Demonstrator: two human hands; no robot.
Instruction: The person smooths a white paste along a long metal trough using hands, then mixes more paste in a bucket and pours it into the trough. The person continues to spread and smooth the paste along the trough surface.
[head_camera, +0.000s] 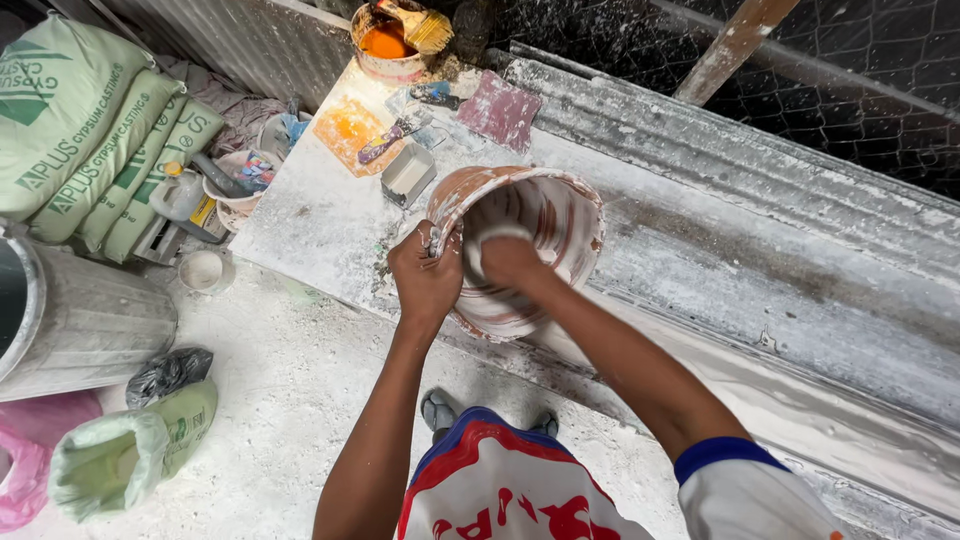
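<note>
Gripping the rim of a plaster-smeared bucket (520, 250) at frame centre on the worktop (330, 220), the left hand (425, 280) steadies it while the right hand (508, 258), closed on a white pad, wipes inside.

White dusty floor (290, 400); plaster-stained workbench (700, 250); corrugated metal wall (250, 40) far left; wire mesh (850, 80) far right; green sacks (90, 130) left.
</note>
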